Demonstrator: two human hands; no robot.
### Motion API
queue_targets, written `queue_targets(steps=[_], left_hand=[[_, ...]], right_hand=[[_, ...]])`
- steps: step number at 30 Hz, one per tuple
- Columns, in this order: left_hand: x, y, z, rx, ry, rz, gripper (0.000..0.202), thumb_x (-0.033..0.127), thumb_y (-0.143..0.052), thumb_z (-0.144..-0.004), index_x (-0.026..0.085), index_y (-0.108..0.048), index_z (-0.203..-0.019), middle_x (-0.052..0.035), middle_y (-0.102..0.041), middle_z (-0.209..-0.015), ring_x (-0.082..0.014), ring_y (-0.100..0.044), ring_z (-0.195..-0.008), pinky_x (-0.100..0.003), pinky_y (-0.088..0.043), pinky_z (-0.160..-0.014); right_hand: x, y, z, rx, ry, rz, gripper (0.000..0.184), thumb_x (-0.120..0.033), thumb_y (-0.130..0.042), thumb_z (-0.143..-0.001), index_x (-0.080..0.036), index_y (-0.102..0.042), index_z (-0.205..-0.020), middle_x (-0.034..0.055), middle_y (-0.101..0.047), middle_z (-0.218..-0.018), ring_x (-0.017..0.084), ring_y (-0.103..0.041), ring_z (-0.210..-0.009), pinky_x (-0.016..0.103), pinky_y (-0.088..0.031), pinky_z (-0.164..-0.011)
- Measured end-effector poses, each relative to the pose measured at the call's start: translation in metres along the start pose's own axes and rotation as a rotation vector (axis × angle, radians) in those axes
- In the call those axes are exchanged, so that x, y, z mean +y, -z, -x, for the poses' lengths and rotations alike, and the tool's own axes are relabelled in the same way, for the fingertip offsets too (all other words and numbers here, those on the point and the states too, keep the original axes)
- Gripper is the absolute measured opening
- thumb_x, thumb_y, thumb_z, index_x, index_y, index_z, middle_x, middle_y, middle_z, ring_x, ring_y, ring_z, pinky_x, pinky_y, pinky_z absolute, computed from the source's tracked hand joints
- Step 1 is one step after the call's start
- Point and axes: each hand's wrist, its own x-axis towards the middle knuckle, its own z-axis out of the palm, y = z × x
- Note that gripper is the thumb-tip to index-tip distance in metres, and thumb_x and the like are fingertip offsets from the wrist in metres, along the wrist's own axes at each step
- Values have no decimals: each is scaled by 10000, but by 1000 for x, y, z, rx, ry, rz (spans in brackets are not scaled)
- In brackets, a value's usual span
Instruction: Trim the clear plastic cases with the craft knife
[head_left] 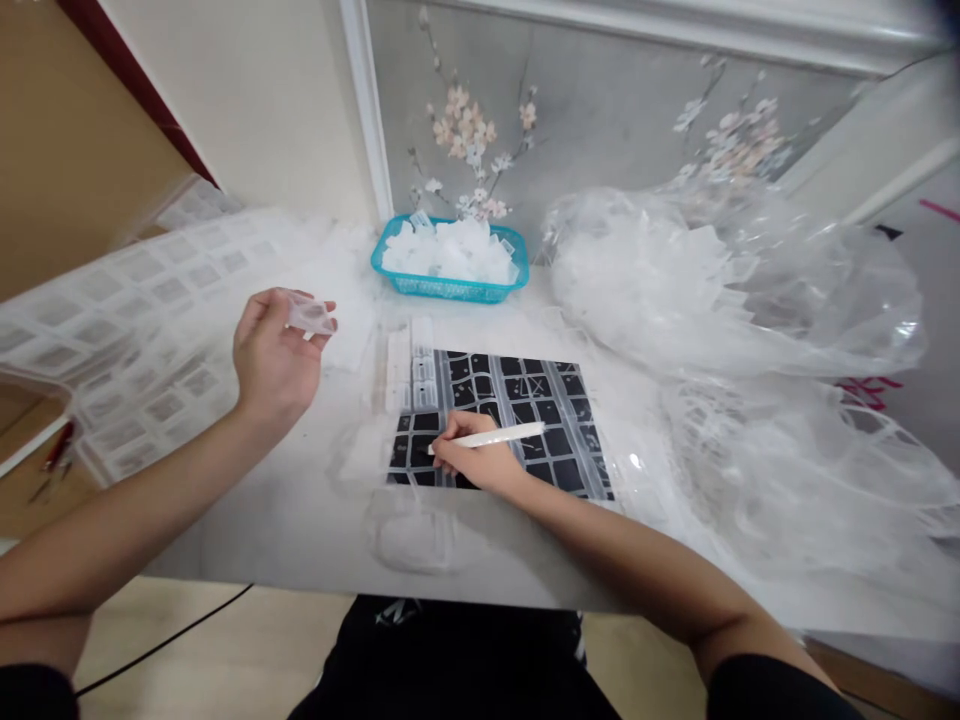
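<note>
My left hand (277,355) is raised over the left part of the table, its fingers closed on a small clear plastic piece (309,313). In my right hand (476,455) is a slim white pen-like tool (506,435), held slantwise with its tip pointing left. That tip rests over a black sheet (555,440) covered with a grid of clear film squares. Tiny marks show in some squares, too small to make out. A few pale plastic strips (424,370) lie along the sheet's upper left edge. My right fingers hide part of the sheet.
A blue basket (450,290) heaped with white translucent pieces stands at the back. Large clear plastic bags (750,290) fill the right side. Translucent sheets with rows of squares (150,290) spread over the left. The table's front edge (420,590) lies close to my body.
</note>
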Motion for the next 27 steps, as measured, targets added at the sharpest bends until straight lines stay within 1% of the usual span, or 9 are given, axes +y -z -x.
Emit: queue_targets(steps=[5,8,10,12,15,18,20,23,27], left_hand=[[-1,-10,19,-184,280,-22,93,197,-604,-760,183,-583,-850,-36,-626,-841,-220,-668,-787,-298,-507,-619],[-13,-21,25,-294,413,-57,86,235,-578,-773,177,-588,-835,-28,-601,-793,-186,-645,-724,-292,-496,-616],[-22,-27,25,-425,427,-180,146,316,-563,-807,173,-595,-809,-20,-574,-727,-167,-608,-665,-291,-484,-608],[-31,-31,23,-635,324,-456,218,387,-582,-819,173,-620,-806,-18,-575,-713,-161,-578,-663,-293,-475,-637],[-44,-29,18,-1008,-50,-928,233,395,-616,-824,190,-677,-916,-37,-624,-835,-172,-577,-778,-302,-464,-749],[-54,-23,16,-1283,-357,-1162,273,351,-550,-884,194,-668,-1073,-72,-621,-939,-201,-580,-885,-323,-455,-806],[-59,-20,15,-1380,-467,-1251,279,309,-529,-894,183,-654,-1109,-89,-606,-956,-219,-574,-915,-330,-455,-805],[-60,-20,16,-1444,-576,-1335,229,240,-533,-871,181,-669,-1045,-90,-585,-923,-223,-563,-888,-332,-452,-788],[-61,-23,20,-1459,-560,-1289,131,195,-553,-838,177,-679,-869,-86,-590,-860,-216,-553,-840,-343,-443,-784]], right_hand=[[-20,20,-12,92,98,-89,202,-226,-643,-736,-208,-447,-695,-34,-639,-586,91,-557,-436,180,-435,-399],[-18,31,-22,137,162,-40,194,-211,-641,-730,-205,-453,-682,-34,-639,-580,91,-568,-453,186,-458,-436],[-10,34,-27,135,157,-8,191,-205,-639,-721,-203,-455,-671,-31,-638,-573,99,-585,-467,198,-479,-463],[-3,35,-30,114,135,30,182,-206,-639,-715,-200,-463,-665,-24,-641,-574,115,-611,-490,215,-500,-488],[3,36,-32,99,124,74,167,-214,-638,-718,-196,-482,-663,-14,-651,-589,131,-631,-510,238,-518,-510],[4,36,-33,92,131,77,158,-215,-639,-727,-195,-494,-667,-9,-653,-594,136,-634,-515,250,-524,-522],[4,36,-33,86,139,77,154,-219,-640,-734,-194,-502,-670,-6,-654,-598,137,-633,-520,252,-523,-528],[5,36,-34,77,141,93,150,-224,-640,-738,-194,-510,-669,-5,-654,-604,136,-631,-528,249,-516,-530],[5,37,-36,68,128,122,139,-212,-627,-738,-194,-511,-663,-6,-646,-595,138,-628,-532,244,-502,-522]])
